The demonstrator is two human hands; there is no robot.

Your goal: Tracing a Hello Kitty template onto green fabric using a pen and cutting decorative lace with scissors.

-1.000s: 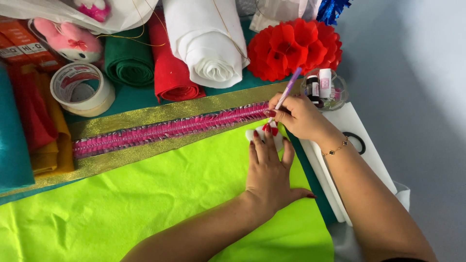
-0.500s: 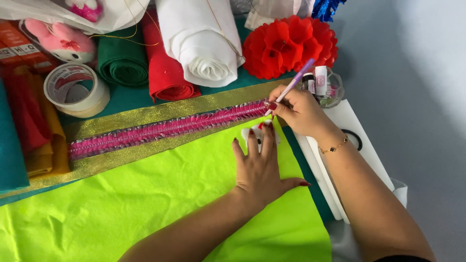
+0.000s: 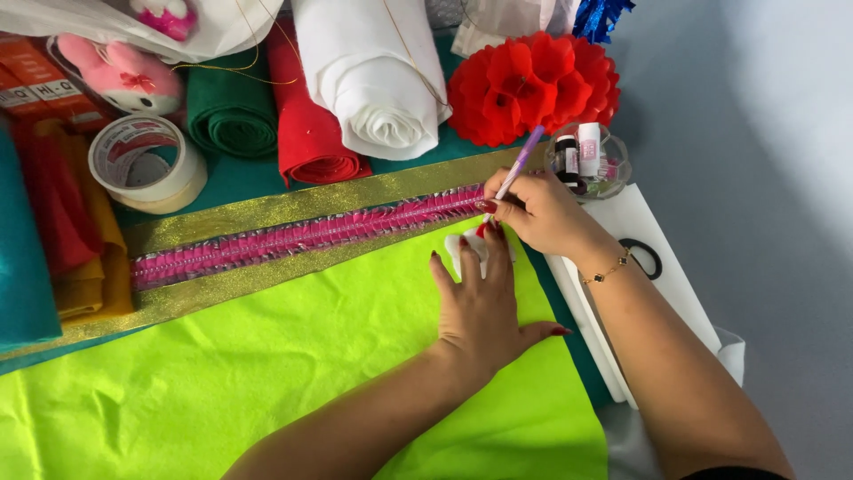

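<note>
Lime-green felt [image 3: 267,373] covers the near half of the desk, where a person works with a slim purple pen [image 3: 520,164] at the right end of a gold ribbon [image 3: 293,206] topped with pink ruffled trim [image 3: 293,238]. The right hand [image 3: 542,213] pinches the pen, fingers closed round its barrel and tip down beside the trim's end. The left hand [image 3: 480,298] lies flat, fingers spread and holding nothing, pressing a small white piece [image 3: 464,252] onto the felt just below the ribbon. Judging by the layout, the trim already runs the ribbon's full visible length; what the pen marks cannot be made out, and the felt shows no cuts or drawn lines. Against the frames from a second and half a second ago, the left hand has slid slightly toward the ribbon, while the pen hand has barely shifted. Rolls of white [image 3: 373,80], red [image 3: 306,116] and green felt [image 3: 231,111], a tape roll [image 3: 147,164] and a red paper flower [image 3: 533,84] line the far edge.
</note>
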